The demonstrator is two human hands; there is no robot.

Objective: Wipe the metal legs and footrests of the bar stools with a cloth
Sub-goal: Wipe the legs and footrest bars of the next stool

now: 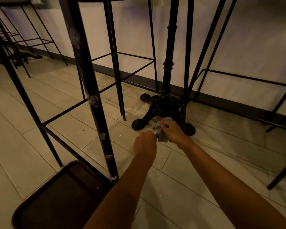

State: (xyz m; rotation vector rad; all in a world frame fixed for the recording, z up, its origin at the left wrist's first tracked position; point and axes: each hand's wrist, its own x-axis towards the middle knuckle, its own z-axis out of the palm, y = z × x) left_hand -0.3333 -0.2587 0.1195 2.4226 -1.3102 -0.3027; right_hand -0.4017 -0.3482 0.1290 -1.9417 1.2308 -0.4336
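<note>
Low over the pale tiled floor, my right hand [172, 130] grips a bunched grey-blue cloth [160, 129]. My left hand [145, 142] is curled just left of it and pinches the cloth's lower edge. Both hands sit in front of a black cast-iron table base [157, 109] with claw feet. A thick black stool leg [89, 90] with scuffed white patches runs down to the left of my hands. Its thin footrest bars [69, 108] join it at mid height. Another stool's thin legs [118, 76] stand behind.
A dark square stool seat or tray [59, 194] lies at the bottom left. More thin-legged stools [238, 76] stand along the white wall on the right and far left [31, 40]. A dark skirting board [221, 103] runs along the wall.
</note>
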